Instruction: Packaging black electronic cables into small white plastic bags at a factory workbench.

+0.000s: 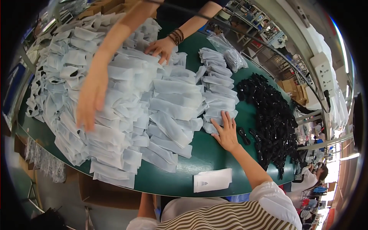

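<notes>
My right hand lies with fingers spread on the near end of a row of frosted plastic packets. It presses on them from above and grips nothing. My left forearm shows below the table's near edge; the hand itself is hidden there. Beside my right hand is a small black coiled cable. Left of the row, more frosted packets lie in overlapping stacks, merging into a large heap. A stack of white printed leaflets rests near the front edge.
A co-worker reaches in from the far side: one blurred hand over the heap, another braceleted hand on packets. Black coiled cables pile at right on the green table. A clear plastic bag lies at the far right.
</notes>
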{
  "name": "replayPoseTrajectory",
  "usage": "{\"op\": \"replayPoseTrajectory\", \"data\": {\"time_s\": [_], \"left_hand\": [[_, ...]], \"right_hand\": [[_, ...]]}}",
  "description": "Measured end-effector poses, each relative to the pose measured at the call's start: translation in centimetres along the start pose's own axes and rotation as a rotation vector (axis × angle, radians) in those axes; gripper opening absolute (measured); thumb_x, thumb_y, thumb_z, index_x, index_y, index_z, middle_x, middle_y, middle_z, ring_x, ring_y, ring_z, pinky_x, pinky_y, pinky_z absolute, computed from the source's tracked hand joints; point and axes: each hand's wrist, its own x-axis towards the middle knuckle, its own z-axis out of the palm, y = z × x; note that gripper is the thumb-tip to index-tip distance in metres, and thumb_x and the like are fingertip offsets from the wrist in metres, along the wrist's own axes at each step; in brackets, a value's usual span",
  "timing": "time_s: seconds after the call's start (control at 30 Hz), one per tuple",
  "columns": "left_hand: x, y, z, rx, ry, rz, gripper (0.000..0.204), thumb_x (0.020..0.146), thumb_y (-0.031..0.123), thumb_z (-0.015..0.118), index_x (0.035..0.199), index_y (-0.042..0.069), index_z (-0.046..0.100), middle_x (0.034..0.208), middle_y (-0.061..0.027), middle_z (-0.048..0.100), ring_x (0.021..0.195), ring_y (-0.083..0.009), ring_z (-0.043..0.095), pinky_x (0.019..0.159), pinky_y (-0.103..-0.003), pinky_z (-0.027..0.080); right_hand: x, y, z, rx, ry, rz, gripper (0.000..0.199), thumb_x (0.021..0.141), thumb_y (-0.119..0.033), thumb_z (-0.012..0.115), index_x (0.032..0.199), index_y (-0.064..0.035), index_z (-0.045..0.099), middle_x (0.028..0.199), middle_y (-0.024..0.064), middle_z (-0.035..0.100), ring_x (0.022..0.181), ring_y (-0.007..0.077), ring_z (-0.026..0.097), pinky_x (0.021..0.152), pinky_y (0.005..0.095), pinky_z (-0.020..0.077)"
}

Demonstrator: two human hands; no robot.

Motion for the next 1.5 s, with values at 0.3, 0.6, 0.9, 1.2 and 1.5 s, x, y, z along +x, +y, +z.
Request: {"op": "replayPoseTrajectory", "data": {"time_s": [0.3,0.6,0.9,1.2,1.5], "left_hand": [[4.4,23.9,-18.4,-0.267,-0.348,-0.452,0.017,0.094,0.014,0.062,0.084,0.0,0.065,0.068,-0.0098,0.063,0.06,-0.0258,0.062,0.056,-0.036,0.049],[17.6,21.5,-18.0,-0.031,0.501,-0.192,0.07,0.098,0.026,0.057,0.152,-0.005,0.025,0.154,-0.0225,0.031,0.143,-0.0367,0.029,0.117,-0.043,0.022],[25.7,20.4,-11.2,0.369,0.34,-0.331,0.072,0.095,0.055,0.053,0.155,0.026,0.03,0.157,-0.0327,0.017,0.141,-0.0573,0.019,0.115,-0.063,0.017],[31.8,23.2,-4.3,0.324,0.398,-0.274,0.07,0.094,0.055,0.055,0.155,0.028,0.032,0.155,-0.0366,0.015,0.14,-0.0608,0.017,0.115,-0.063,0.018],[34.2,24.6,-1.7,0.3,0.391,-0.281,0.071,0.094,0.055,0.054,0.155,0.028,0.031,0.156,-0.0376,0.011,0.14,-0.0619,0.015,0.114,-0.064,0.018]], "right_hand": [[4.1,4.1,3.6,0.162,0.125,0.021,0.063,0.087,-0.039,0.069,0.145,-0.0289,0.048,0.157,0.0244,0.023,0.143,0.0461,0.025,0.111,0.0605,0.0247],[4.0,-5.2,-3.5,0.491,0.384,-0.111,0.062,0.084,-0.042,0.072,0.14,-0.0256,0.053,0.156,0.0218,0.028,0.142,0.048,0.025,0.11,0.0661,0.0226],[3.5,-16.4,-0.7,0.458,0.158,-0.63,0.061,0.082,-0.045,0.072,0.139,-0.0339,0.054,0.157,0.0185,0.029,0.146,0.0447,0.02,0.11,0.0706,0.0181],[8.4,-12.8,0.4,0.373,0.125,-0.593,0.061,0.083,-0.04,0.071,0.14,-0.0349,0.052,0.156,0.0197,0.03,0.149,0.0373,0.02,0.111,0.0705,0.0163],[10.7,-10.5,1.1,0.346,0.103,-0.596,0.063,0.083,-0.042,0.071,0.142,-0.0368,0.05,0.157,0.0194,0.03,0.15,0.036,0.018,0.112,0.0696,0.0147]]}}
